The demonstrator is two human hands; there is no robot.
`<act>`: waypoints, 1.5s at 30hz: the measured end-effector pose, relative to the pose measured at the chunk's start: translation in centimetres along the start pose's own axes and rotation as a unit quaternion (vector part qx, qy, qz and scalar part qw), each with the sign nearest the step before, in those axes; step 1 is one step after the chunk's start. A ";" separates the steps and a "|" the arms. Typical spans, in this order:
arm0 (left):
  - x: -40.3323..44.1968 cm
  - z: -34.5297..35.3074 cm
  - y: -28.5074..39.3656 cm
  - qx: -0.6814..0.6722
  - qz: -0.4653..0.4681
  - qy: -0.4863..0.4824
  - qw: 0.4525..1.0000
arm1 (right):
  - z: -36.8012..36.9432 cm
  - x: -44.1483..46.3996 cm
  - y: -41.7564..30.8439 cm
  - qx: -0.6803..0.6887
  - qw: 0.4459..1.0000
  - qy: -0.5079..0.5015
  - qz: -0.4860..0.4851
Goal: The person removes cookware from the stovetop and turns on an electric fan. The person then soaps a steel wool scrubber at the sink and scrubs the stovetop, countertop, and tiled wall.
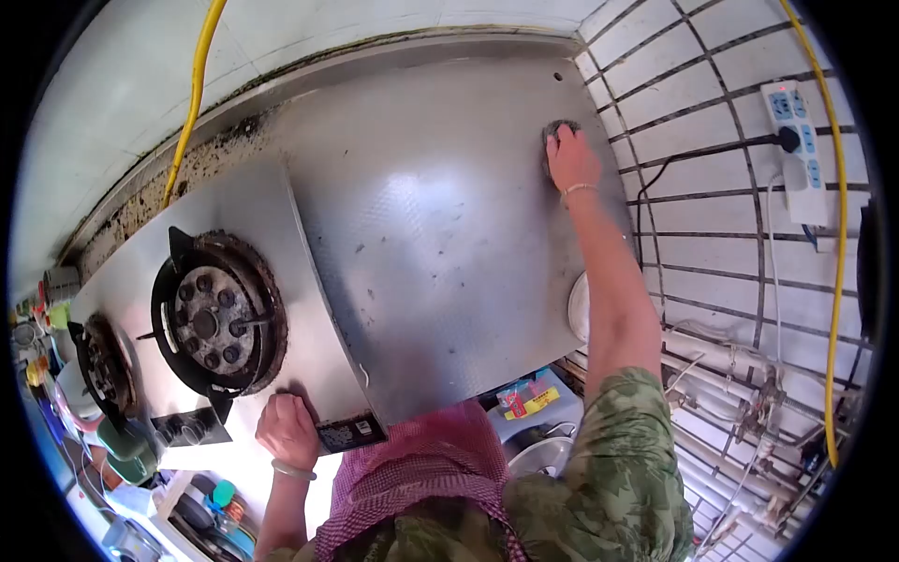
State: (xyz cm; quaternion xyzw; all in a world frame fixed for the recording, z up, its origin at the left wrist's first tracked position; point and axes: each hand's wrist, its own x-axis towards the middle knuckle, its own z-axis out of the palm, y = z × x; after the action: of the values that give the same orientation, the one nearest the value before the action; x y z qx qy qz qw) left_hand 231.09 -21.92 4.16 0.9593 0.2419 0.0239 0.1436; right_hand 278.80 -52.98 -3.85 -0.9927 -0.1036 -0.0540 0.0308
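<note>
My right hand (573,161) is stretched to the far right corner of the metal countertop (421,215), its fingers pressed over a dark scouring pad (559,131). Small dark specks lie scattered on the metal surface. My left hand (287,431) rests with curled fingers on the front edge of the gas stove (309,356), just below the large burner (211,318). Whether anything is inside that hand is hidden.
A yellow hose (198,70) rises behind the stove; another yellow hose (840,234) hangs right of a power strip (796,155). A white round object (579,307) sits under my right forearm. Pipes, a pot (543,456) and shelves with dishes are lower down.
</note>
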 end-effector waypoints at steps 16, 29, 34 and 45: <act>-0.1 0.1 -0.4 0.006 0.005 0.001 1.000 | -0.4 -11.7 -13.5 0.003 0.957 -0.195 -0.213; -0.1 0.7 -0.6 -0.003 0.050 0.038 0.998 | 2.8 -11.0 -25.1 0.189 0.946 -0.015 -0.262; -0.1 0.4 -0.8 -0.006 0.053 0.031 0.998 | -1.9 -26.6 -20.3 0.222 0.893 -0.078 -0.384; -0.4 0.6 -0.7 -0.019 0.052 0.036 0.998 | -0.6 -23.5 -23.4 0.237 0.928 -0.117 -0.262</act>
State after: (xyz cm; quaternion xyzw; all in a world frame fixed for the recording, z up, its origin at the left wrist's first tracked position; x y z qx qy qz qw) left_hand 230.50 -21.64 3.36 0.9662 0.1966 0.0705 0.1513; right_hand 251.03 -34.89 -4.80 -0.8932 -0.3727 0.0826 0.2375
